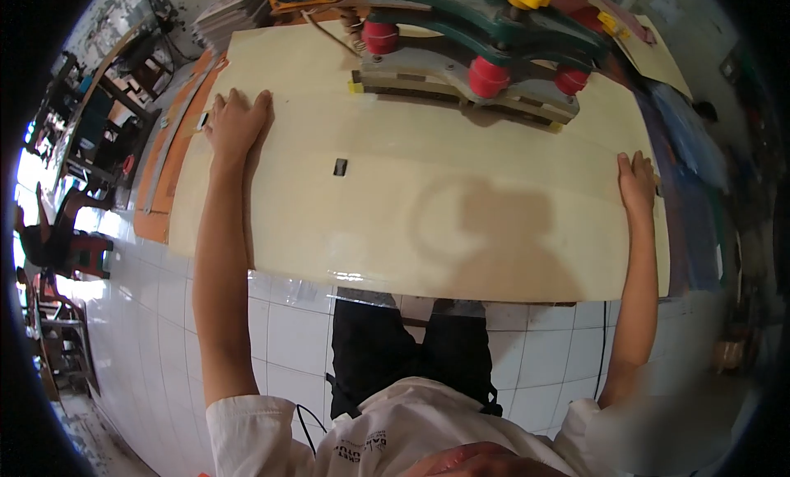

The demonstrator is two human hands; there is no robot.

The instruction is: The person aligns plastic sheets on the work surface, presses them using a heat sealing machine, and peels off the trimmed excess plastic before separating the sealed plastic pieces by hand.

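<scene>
A large cream sheet [370,222] covers the worktable in front of me. My left hand [236,122] lies on its left part with the fingers spread, close to a small black-and-white piece [203,121] at the edge. At the sheet's right edge rests my right hand [636,183], fingers stretched out and pointing away from me. Neither hand visibly grips anything. Between them, left of the middle, is a small dark rectangle [340,167]; whether it is a piece or a cut-out I cannot tell.
A dark green machine head [527,37] with red knobs [489,76] and a long bar [461,94] stands over the sheet's far side. Stacked sheets [234,15] are at the back left. A metal strip [174,140] lies on the orange board [152,222]. Someone sits far left.
</scene>
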